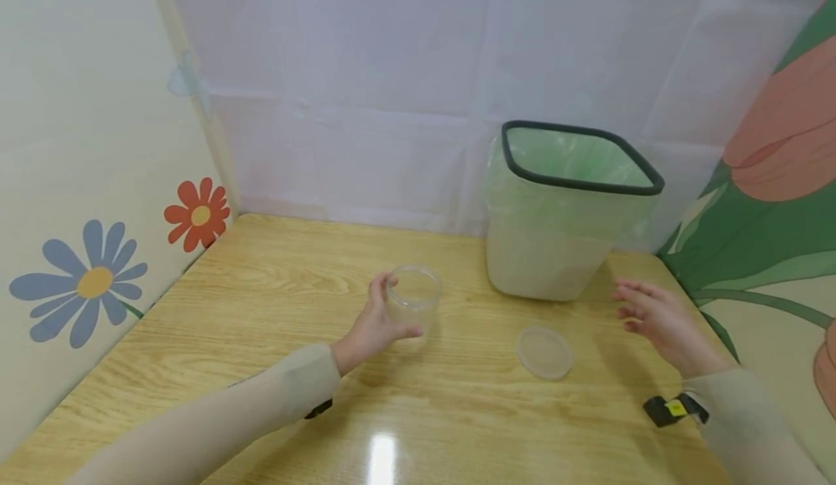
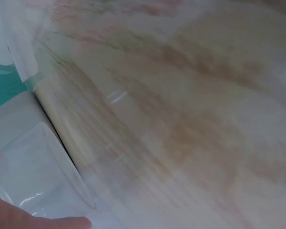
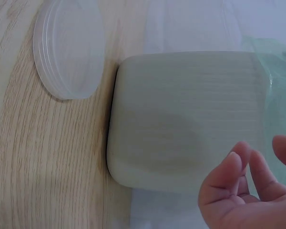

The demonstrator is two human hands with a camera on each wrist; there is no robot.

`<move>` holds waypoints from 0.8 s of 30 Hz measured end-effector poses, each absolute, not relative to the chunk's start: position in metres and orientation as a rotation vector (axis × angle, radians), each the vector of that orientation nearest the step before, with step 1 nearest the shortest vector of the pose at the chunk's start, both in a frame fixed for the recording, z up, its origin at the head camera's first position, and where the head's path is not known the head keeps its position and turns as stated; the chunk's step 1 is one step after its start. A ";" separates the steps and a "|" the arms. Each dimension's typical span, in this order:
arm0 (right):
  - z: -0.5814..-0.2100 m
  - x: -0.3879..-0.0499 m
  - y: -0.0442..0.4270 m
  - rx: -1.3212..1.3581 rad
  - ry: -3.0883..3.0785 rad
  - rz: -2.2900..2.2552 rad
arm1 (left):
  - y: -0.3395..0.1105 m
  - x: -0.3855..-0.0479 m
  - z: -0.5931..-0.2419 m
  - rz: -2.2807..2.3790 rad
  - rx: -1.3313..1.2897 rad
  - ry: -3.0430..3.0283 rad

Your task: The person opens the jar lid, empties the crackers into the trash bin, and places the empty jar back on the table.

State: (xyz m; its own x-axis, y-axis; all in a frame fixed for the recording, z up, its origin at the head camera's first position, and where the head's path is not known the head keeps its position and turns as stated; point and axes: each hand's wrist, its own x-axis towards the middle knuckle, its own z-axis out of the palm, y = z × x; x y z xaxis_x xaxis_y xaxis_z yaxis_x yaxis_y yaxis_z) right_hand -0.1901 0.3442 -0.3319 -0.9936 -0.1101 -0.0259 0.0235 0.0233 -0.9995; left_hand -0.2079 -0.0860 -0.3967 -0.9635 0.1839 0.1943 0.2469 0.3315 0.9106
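A clear round plastic container (image 1: 415,287), its open top facing up, is in my left hand (image 1: 375,329) near the middle of the table. My thumb and fingers curl round its left and near side. In the left wrist view only part of that hand (image 2: 24,217) shows at the lower left, by the see-through wall of the container (image 2: 52,181). My right hand (image 1: 660,322) hovers to the right with fingers loosely bent and nothing between them. A round translucent lid (image 1: 544,353) lies flat on the table between the two hands.
A white trash bin (image 1: 542,253) with a black rim and a green bag liner stands at the back right, close behind the lid. The wood-grain table (image 1: 294,282) meets a white cloth backdrop (image 1: 366,144). Flower-painted walls flank both sides.
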 end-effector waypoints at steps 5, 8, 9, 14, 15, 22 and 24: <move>-0.334 -0.192 0.340 -0.086 2.158 -2.142 | -0.087 -0.210 -0.399 -1.755 -0.376 -2.526; -0.335 -0.193 0.337 -0.067 2.155 -2.131 | -0.087 -0.212 -0.399 -1.773 -0.328 -2.536; -0.335 -0.193 0.336 -0.060 2.157 -2.127 | -0.087 -0.212 -0.399 -1.782 -0.312 -2.539; -0.336 -0.194 0.332 -0.039 2.167 -2.105 | -0.086 -0.213 -0.399 -1.817 -0.288 -2.546; -0.336 -0.193 0.331 -0.038 2.168 -2.103 | -0.086 -0.213 -0.400 -1.818 -0.291 -2.548; -0.336 -0.193 0.326 -0.017 2.173 -2.088 | -0.085 -0.215 -0.398 -1.814 -0.280 -2.555; -0.337 -0.193 0.324 -0.005 2.190 -2.064 | -0.085 -0.216 -0.399 -1.826 -0.263 -2.557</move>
State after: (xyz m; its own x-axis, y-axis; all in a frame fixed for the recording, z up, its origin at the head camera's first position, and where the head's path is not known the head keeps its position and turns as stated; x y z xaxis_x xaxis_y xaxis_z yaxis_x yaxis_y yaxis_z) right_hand -0.1934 0.3244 -0.3368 -0.9913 -0.0929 -0.0934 0.0878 0.0632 -0.9941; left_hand -0.2159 -0.0847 -0.3987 -0.9860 0.1421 0.0876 0.1289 0.3152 0.9402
